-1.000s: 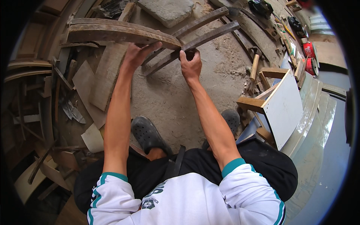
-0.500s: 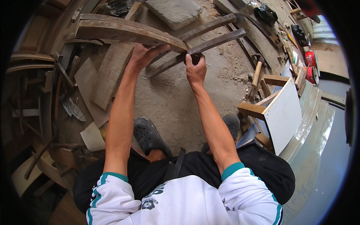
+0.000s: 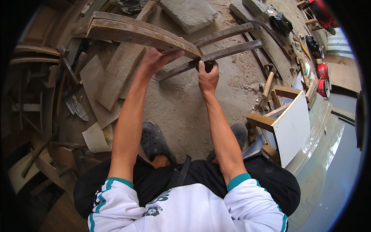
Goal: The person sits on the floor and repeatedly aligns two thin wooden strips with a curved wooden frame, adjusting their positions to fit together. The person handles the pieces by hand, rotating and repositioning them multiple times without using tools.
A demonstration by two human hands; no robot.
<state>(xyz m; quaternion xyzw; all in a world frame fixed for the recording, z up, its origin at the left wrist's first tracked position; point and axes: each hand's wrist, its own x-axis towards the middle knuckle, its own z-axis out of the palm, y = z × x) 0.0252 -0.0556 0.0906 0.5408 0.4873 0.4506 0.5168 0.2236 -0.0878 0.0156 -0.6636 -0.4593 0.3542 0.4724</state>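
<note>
Two hands on a curved wooden frame above a dusty floor.

The left hand (image 3: 156,58) grips the near end of the thick curved plank (image 3: 135,33), fingers wrapped under it. Just to its right, the right hand (image 3: 208,75) is closed around a small dark tool (image 3: 205,66) pressed against the lower slat (image 3: 216,56); a hammer (image 3: 268,79) lies well off to the right.

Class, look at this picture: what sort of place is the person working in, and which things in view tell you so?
Most likely a rough woodworking or carpentry workshop. The left hand steadies a curved wooden frame, offcut boards lie scattered over the sawdust-covered floor, and a hammer lies beside a half-built wooden stool.
</note>
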